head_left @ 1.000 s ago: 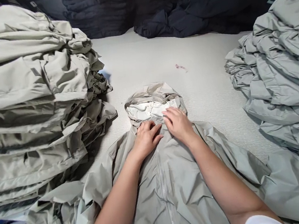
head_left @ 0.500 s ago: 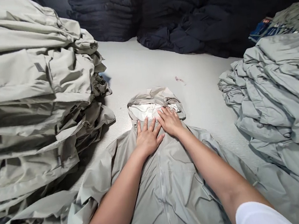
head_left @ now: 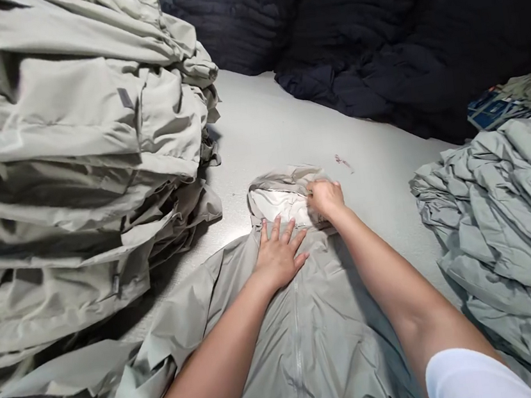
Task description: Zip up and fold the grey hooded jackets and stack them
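A grey-green zip-front hooded jacket (head_left: 328, 359) lies spread flat on the white table (head_left: 260, 122), its zip (head_left: 298, 356) running towards me. My left hand (head_left: 279, 255) rests palm down on the chest just below the collar, fingers spread, gripping nothing. My right hand (head_left: 326, 198) sits on the hood (head_left: 278, 199), fingers curled into the fabric at its right edge. The hood's pale lining shows and the hood is partly folded over. The sleeves are hidden under my arms or among the folds.
A tall stack of folded grey-green jackets (head_left: 74, 177) crowds the left side, touching the jacket's sleeve. A looser grey-green pile (head_left: 502, 234) stands to the right. Dark navy padded garments (head_left: 362, 38) are heaped along the back. A small pink scrap (head_left: 343, 162) lies on the table, with blue packaging (head_left: 491, 110) behind the right pile.
My right hand has gone from lying flat on the hood to pinching its edge, and the hood looks more folded in. My left hand's fingers stay spread. The view has turned slightly.
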Tool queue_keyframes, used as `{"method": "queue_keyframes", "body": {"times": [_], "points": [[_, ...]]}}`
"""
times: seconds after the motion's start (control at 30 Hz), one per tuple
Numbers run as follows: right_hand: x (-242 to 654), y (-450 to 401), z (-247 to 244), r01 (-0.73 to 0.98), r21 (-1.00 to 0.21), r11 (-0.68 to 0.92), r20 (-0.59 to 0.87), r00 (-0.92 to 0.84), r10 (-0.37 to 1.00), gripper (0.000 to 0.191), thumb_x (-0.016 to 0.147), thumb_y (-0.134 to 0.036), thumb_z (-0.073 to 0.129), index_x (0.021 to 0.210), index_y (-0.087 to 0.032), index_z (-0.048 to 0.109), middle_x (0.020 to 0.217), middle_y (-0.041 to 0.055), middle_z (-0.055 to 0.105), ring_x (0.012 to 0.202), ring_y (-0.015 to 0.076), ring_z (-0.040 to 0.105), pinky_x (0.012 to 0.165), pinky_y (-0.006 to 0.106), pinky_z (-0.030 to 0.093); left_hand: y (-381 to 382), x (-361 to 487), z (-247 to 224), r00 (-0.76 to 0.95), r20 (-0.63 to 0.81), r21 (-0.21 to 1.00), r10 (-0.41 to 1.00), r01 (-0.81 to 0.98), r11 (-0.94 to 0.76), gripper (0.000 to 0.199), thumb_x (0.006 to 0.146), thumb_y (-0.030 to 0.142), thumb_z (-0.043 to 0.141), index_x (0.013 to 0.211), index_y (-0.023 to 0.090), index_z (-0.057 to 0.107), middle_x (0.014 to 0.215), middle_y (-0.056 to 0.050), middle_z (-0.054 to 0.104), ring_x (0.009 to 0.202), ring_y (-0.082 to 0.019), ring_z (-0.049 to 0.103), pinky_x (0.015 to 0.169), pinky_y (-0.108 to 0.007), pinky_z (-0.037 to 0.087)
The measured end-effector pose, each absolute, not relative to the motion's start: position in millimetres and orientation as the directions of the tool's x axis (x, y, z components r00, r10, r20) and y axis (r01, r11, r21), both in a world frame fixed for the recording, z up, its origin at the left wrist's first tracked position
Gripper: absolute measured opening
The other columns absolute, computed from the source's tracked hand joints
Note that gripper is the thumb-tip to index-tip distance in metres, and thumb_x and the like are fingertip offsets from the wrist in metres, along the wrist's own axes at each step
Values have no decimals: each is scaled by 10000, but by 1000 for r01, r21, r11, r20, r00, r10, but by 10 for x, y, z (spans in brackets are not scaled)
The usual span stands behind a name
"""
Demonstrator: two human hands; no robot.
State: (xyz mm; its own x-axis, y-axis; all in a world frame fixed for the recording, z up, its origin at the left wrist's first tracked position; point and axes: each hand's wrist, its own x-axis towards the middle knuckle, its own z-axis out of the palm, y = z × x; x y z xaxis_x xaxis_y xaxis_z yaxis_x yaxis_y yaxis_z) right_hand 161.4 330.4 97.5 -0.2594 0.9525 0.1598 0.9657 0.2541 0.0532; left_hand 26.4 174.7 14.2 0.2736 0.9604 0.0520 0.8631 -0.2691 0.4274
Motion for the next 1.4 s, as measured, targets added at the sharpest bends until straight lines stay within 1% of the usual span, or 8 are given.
{"method": "queue_keyframes", "body": {"times": [0.17, 0.3, 0.4, 0.47, 0.63, 0.87, 1.13, 1.4], "points": [[1625, 3457, 1147, 968, -93, 231, 421, -172, 891, 501, 1002, -261, 361, 1349, -173, 712, 1308, 177, 657, 1071, 291, 657, 862, 362, 491, 1750, 266, 142, 277, 59, 452, 959, 849, -273, 637, 1047, 607, 432, 1625, 342, 464, 1761, -24, 303, 1666, -389, 96, 1324, -707, 9], [1655, 3376, 1164, 835, -345, 427, 55, -437, 898, 507, 982, -578, 504, 1037, -180, 813, 833, 68, 725, 740, 218, 642, 695, 305, 486, 1756, 266, 170, 274, 53, 460, 960, 846, -268, 640, 1041, 597, 454, 1619, 323, 478, 1760, -43, 301, 1666, -396, 83, 1319, -718, 0], [1685, 3445, 1069, 830, -422, 365, 245, -283, 927, 603, 1009, -617, 424, 1045, -157, 812, 824, 88, 751, 782, 240, 673, 759, 337, 515, 1760, 264, 191, 275, 49, 461, 960, 847, -266, 639, 1043, 597, 450, 1622, 328, 472, 1761, -32, 302, 1667, -393, 78, 1322, -712, 0], [1689, 3549, 943, 869, -345, 355, 309, -252, 917, 554, 1024, -527, 413, 1220, -161, 780, 1114, 138, 785, 1033, 287, 702, 940, 394, 523, 1763, 263, 194, 272, 47, 463, 961, 847, -262, 639, 1045, 597, 447, 1623, 328, 470, 1762, -26, 301, 1667, -392, 77, 1325, -705, 3], [1693, 3833, 614, 978, -81, 194, -128, -203, 971, 677, 1000, -472, 467, 1599, -157, 502, 1733, 170, 335, 1591, 408, 290, 1244, 633, 290, 1774, 275, 157, 258, 32, 479, 966, 844, -242, 625, 1049, 593, 430, 1628, 359, 457, 1765, -9, 298, 1652, -397, 171, 1329, -688, 76], [1666, 3770, 511, 980, -55, 193, 22, -192, 981, 664, 1078, -536, 249, 1667, -261, 390, 1767, 119, 268, 1623, 413, 188, 1233, 740, 218, 1784, 278, 136, 259, 58, 491, 964, 833, -254, 633, 1038, 592, 458, 1615, 332, 486, 1759, -35, 314, 1650, -398, 180, 1337, -674, 53], [1804, 3347, 429, 970, 28, 241, -56, -239, 969, 685, 1101, -521, 248, 1706, -202, 283, 1773, 140, 238, 1643, 326, 202, 1299, 607, 207, 1860, 246, 171, 54, 53, 511, 997, 856, -74, 942, 959, 569, 632, 1681, 70, 290, 1780, -236, 126, 1659, -398, 125, 1344, -562, 167], [2237, 2140, 587, 965, 106, 241, -65, -235, 970, 658, 1097, -504, 346, 1682, -202, 353, 1745, 190, 292, 1639, 368, 211, 1277, 679, 207, 1875, 233, 123, 65, 43, 485, 997, 871, -78, 849, 1006, 604, 506, 1639, 50, 389, 1737, -238, 294, 1643, -394, 208, 1347, -539, 154]]}}
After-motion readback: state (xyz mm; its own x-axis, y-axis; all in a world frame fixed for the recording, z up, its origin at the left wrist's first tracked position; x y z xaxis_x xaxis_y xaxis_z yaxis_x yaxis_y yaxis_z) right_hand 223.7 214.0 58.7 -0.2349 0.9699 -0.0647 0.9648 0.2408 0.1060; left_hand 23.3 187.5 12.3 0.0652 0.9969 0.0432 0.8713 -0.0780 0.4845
